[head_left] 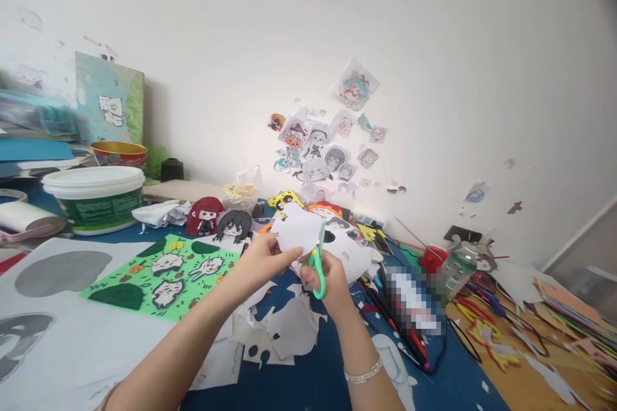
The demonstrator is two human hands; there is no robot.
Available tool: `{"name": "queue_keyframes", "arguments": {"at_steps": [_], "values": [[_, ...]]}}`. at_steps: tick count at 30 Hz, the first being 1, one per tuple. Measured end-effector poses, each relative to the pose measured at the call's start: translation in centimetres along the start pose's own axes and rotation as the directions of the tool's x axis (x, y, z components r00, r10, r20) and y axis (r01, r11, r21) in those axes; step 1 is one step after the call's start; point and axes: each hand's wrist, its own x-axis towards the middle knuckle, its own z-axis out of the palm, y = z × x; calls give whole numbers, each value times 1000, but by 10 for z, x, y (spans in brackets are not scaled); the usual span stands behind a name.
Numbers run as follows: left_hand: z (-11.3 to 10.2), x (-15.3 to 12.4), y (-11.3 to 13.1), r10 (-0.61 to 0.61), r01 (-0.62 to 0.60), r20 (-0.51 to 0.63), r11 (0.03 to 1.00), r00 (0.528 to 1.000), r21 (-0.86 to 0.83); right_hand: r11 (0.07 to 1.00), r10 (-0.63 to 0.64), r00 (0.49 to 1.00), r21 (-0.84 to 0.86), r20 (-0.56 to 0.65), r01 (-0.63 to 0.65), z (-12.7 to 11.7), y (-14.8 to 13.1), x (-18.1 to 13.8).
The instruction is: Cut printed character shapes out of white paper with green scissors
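My left hand (pixel 267 258) pinches the lower left edge of a white sheet of paper (pixel 295 228) and holds it up over the desk. In my right hand (pixel 330 273) is a pair of green-handled scissors (pixel 316 263), gripped by the loops with the blades pointing up along the paper's right edge. Whether the blades are parted, I cannot tell. Below both hands lie white paper scraps (pixel 294 327) on a blue mat (pixel 270 385). Behind the sheet, cut-out drawings (pixel 234 226) stand and overlap.
At left are a green sheet with cat drawings (pixel 168 276), a white-lidded tub (pixel 94 199) and a paper with grey shapes (pixel 53 347). Pens (pixel 409 334), a red cup (pixel 434 259), a can (pixel 457 270) and coloured papers (pixel 569 302) lie right. Drawings (pixel 315 141) cover part of the wall.
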Motion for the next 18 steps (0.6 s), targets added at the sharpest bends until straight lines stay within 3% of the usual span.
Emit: {"name": "queue_keyframes", "arguments": {"at_steps": [6,18], "values": [[1,-3,7,20,-17,73,999,997,-33,999,-44,999,26,-10,44,3,-4,1],[-1,-4,10,-25,23,74,999,997,29,997,-38,999,70,24,36,0,-2,0]]}}
